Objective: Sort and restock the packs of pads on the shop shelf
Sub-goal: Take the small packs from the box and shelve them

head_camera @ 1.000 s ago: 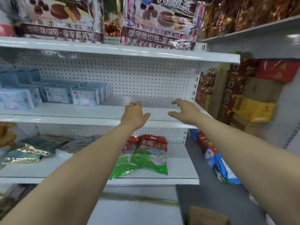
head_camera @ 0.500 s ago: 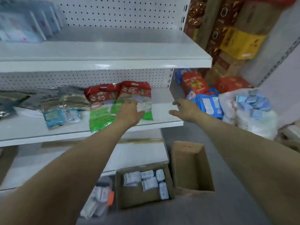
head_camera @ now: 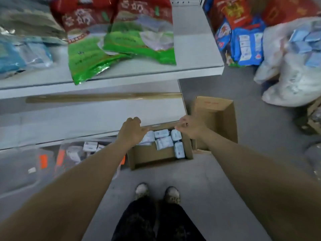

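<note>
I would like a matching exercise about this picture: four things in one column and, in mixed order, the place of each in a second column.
Things
1. green and red bags
2. box of pad packs
3. empty-looking brown box
4. white sack

Places
a. on the floor, far right
b. on the white shelf
c. on the floor, nearest the shoes
d. on the floor, just right of the box of pad packs

Pairs: 1-b; 2-c; 3-d; 4-a
</note>
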